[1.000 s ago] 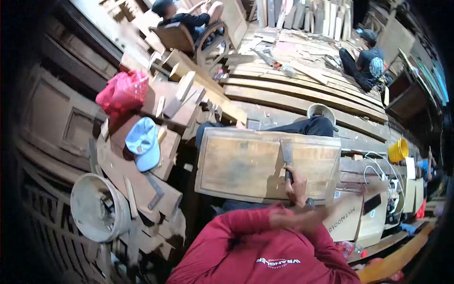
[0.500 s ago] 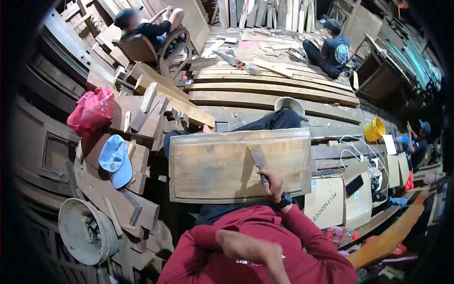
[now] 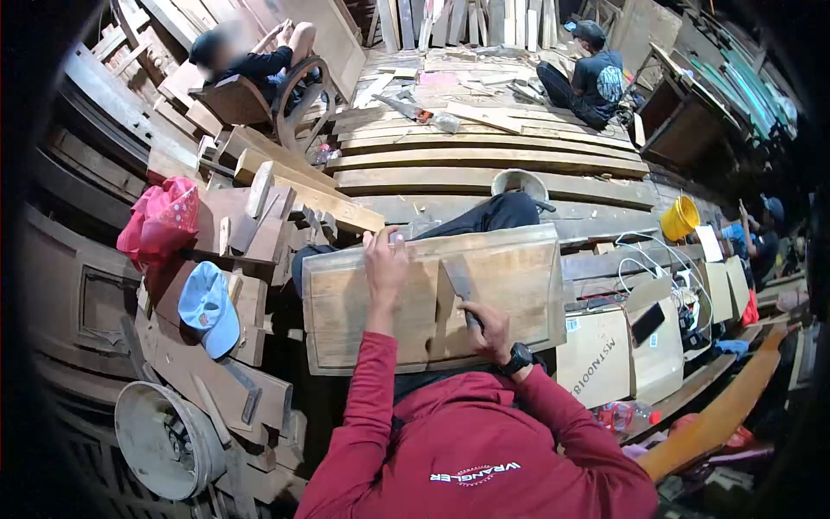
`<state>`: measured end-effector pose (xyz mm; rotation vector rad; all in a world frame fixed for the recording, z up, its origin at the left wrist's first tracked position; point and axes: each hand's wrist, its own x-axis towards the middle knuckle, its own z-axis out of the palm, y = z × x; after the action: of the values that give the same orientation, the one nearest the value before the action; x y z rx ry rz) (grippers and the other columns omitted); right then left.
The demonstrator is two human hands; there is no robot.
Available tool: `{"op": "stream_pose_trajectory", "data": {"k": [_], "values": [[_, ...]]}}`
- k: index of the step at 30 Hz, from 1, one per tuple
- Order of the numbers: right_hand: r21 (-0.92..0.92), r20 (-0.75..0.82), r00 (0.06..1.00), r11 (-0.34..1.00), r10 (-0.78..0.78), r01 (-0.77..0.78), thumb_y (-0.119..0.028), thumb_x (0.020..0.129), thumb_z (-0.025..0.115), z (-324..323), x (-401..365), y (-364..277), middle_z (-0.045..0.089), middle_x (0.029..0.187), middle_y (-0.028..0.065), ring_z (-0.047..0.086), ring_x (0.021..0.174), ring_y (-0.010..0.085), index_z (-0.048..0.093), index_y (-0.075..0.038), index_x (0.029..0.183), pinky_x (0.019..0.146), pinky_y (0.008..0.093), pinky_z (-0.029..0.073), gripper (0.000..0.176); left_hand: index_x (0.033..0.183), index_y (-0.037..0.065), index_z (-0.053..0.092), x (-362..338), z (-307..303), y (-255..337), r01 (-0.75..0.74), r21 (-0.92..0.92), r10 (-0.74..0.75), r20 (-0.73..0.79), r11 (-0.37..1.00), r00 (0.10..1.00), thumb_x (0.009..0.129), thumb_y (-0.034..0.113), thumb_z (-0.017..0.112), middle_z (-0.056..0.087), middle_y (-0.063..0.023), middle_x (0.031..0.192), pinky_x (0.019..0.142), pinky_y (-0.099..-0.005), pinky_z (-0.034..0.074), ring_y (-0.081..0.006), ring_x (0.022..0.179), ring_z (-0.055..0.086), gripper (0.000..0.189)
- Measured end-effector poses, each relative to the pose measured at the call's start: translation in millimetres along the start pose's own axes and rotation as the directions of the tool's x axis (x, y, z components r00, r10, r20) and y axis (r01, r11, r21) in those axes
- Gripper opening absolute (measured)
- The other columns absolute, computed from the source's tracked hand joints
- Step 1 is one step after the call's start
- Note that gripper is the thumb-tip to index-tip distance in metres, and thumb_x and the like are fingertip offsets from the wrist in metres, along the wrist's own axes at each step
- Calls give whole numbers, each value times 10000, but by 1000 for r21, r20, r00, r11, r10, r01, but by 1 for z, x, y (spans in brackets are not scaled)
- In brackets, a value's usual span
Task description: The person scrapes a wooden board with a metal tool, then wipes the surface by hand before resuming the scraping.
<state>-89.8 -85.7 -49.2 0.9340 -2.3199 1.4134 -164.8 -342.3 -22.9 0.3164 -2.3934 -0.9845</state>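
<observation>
Panel (image 3: 363, 320) lay across legs (image 3: 510, 212) at twelve o'clock. Left hand (image 3: 386, 266), lately over chest (image 3: 467, 432), now touched panel's eleven o'clock edge, fingers loosely apart, likely steadying. Right hand (image 3: 489, 331), four o'clock, stayed wrapped round scraper (image 3: 457, 277).

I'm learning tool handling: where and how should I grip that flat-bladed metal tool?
Probably by its dark handle, from the near side, as the right hand does: the metal blade points away, toward the far edge of the brown wooden panel.
</observation>
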Motion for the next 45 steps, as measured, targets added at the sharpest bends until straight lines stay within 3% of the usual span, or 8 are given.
{"op": "stream_pose_trajectory", "data": {"k": [3, 4, 7, 15, 28, 32, 35, 45], "values": [[-111, 140, 989, 994, 38, -22, -26, 803, 642, 1, -4, -10, 692, 908, 152, 687, 795, 326, 665, -69, 1193, 671, 406, 549, 393, 1113, 40, 723, -18, 19, -12, -132, 348, 123, 48, 928, 991, 969, 224, 608, 695, -187, 1168, 1071, -495, 412, -378, 1234, 593, 260], [-113, 132, 990, 993, 49, -34, -35, 794, 650, 5, 3, -15, 669, 860, 145, 681, 775, 327, 671, -77, 1181, 654, 414, 539, 390, 1069, 63, 734, -18, 24, -13, -97, 344, 83, 57, 934, 995, 965, 241, 598, 694, -177, 1160, 1122, -504, 337, -373, 1308, 535, 246], [-50, -5, 1000, 999, -19, 18, -41, 799, 651, 4, 4, -3, 658, 874, 149, 673, 770, 337, 659, -92, 1218, 651, 424, 536, 422, 1029, 59, 737, -17, 25, -19, -115, 333, 109, 35, 936, 993, 963, 240, 603, 699, -157, 1122, 1107, -488, 358, -353, 1285, 550, 235], [7, 6, 999, 999, -32, 32, -56, 796, 640, 1, -7, 8, 672, 888, 164, 674, 780, 354, 671, -88, 1212, 676, 430, 538, 418, 998, 90, 750, -16, 30, -28, -127, 346, 126, 23, 930, 992, 949, 256, 623, 714, -97, 1096, 1094, -476, 362, -309, 1260, 569, 215], [-36, -23, 990, 990, 138, -139, -3, 788, 596, 13, 9, -4, 714, 937, 190, 699, 840, 366, 697, -56, 1153, 735, 412, 555, 383, 1032, 58, 756, -17, 22, -13, -81, 302, 72, 43, 950, 997, 950, 261, 617, 715, -145, 1121, 1125, -479, 348, -341, 1303, 540, 260], [15, 9, 1000, 1000, 19, -20, -4, 801, 596, 5, -13, 11, 700, 1012, 211, 686, 883, 377, 659, -54, 1249, 746, 428, 554, 456, 1024, 68, 758, -15, 22, -15, -80, 314, 69, 46, 946, 997, 956, 265, 610, 716, -146, 1121, 1128, -483, 344, -351, 1291, 551, 255], [-43, -4, 998, 997, 70, -70, -10, 787, 597, 13, 4, -7, 697, 923, 194, 683, 814, 380, 688, -56, 1185, 724, 433, 549, 411, 965, 24, 741, -18, 25, -17, -152, 303, 169, -32, 941, 985, 941, 235, 601, 707, -156, 1045, 1118, -479, 359, -327, 1133, 609, 254], [-61, 1, 995, 993, 104, -104, 16, 778, 591, 7, 2, 4, 707, 986, 191, 694, 866, 353, 672, -44, 1197, 738, 391, 552, 431, 970, 9, 749, -16, 25, -16, -148, 302, 161, -19, 942, 987, 943, 233, 594, 707, -178, 1040, 1126, -480, 356, -334, 1135, 611, 274]]}}
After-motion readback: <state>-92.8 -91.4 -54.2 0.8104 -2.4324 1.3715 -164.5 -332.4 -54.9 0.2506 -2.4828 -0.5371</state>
